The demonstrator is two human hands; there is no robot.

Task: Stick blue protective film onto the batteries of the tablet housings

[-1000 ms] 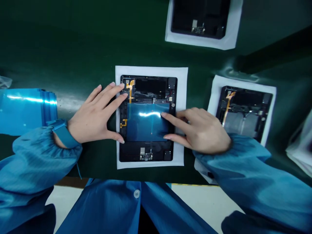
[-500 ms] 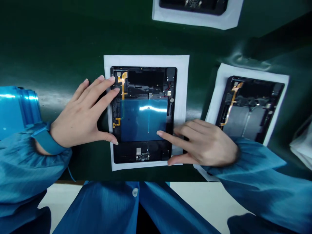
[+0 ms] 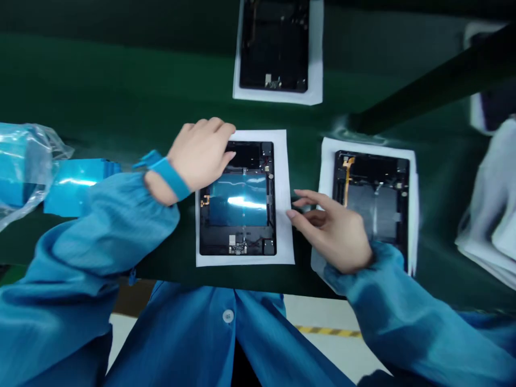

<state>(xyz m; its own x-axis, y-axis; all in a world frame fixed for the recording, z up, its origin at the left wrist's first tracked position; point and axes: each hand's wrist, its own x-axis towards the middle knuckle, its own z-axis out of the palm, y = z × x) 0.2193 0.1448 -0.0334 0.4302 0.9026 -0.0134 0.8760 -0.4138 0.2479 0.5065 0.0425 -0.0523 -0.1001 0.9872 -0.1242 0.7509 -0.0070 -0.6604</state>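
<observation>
An opened tablet (image 3: pixel 258 240) lies on a white sheet (image 3: pixel 284 215) in front of me, circuit parts exposed. Shiny blue film (image 3: pixel 237 209) covers its middle. My left hand (image 3: pixel 201 154) is over the tablet's far left corner, hiding that part. Its thumb stands apart from the bent fingers, whose tips are partly hidden; I see nothing held. Just off the right edge of the sheet, my right hand (image 3: pixel 332 228) hovers with thumb and fingers loosely apart, holding nothing visible. A second opened tablet (image 3: pixel 374 207) on a white sheet lies behind that hand.
A third opened tablet (image 3: pixel 274 48) lies further back on the green table (image 3: pixel 161 80). Blue film pieces (image 3: pixel 74 185) and a clear plastic bag (image 3: pixel 42 156) are at left. White sheets (image 3: pixel 489 209) are piled at right, near a dark bar (image 3: pixel 427 86).
My left hand has moved from the tablet's left edge to its far corner. My right hand has come off the blue film and drawn away rightward. The view has shifted, showing more table.
</observation>
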